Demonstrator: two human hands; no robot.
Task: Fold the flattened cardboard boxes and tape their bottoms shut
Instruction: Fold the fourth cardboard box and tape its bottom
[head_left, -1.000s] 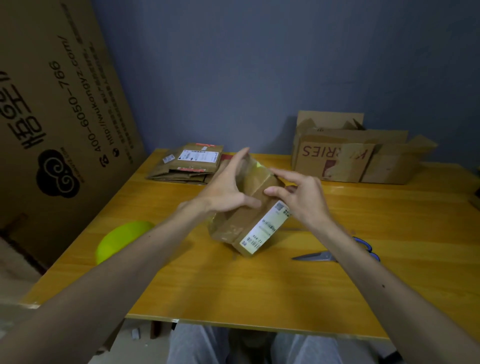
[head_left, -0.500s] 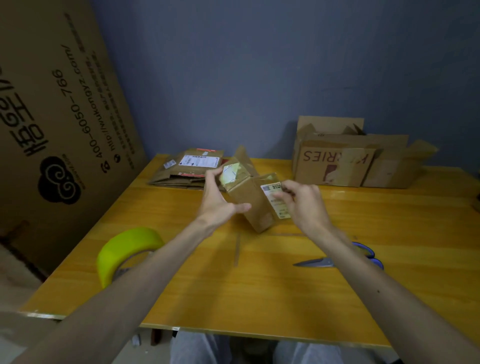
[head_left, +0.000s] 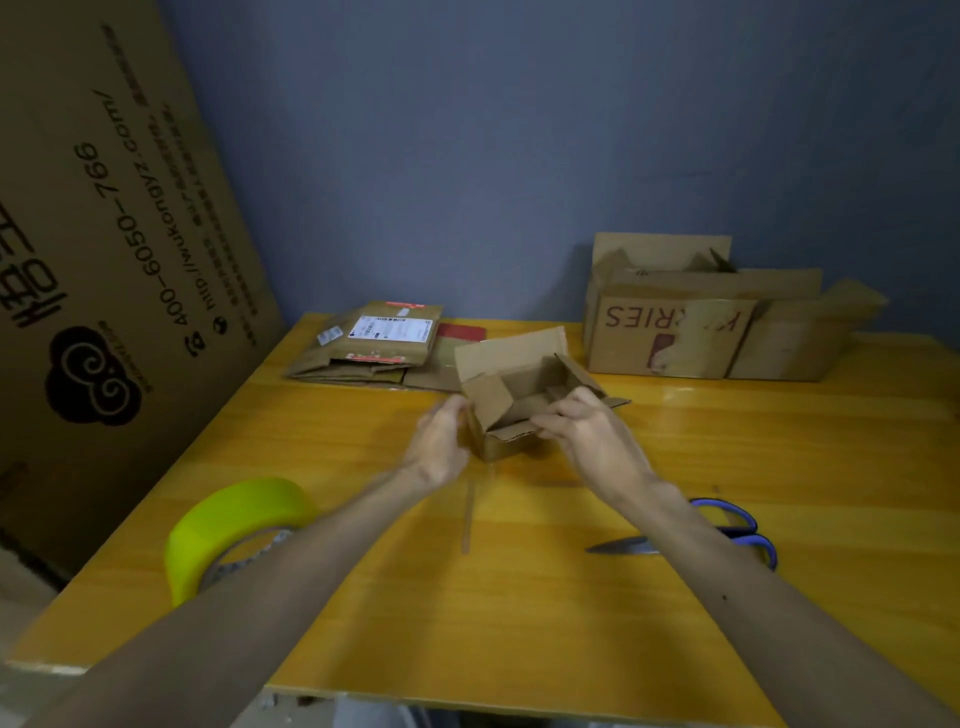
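On the table (head_left: 519, 613), your left hand (head_left: 440, 441) grips the small box (head_left: 493, 402) by its left wall, your right hand (head_left: 589, 439) pinches its near flap; scissors (head_left: 621, 546) lie right of the box.

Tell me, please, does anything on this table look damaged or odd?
Yes. The large printed box at the back right shows its lettering upside down, and a torn patch mars its front face. The small box that the left hand and right hand hold looks sound.
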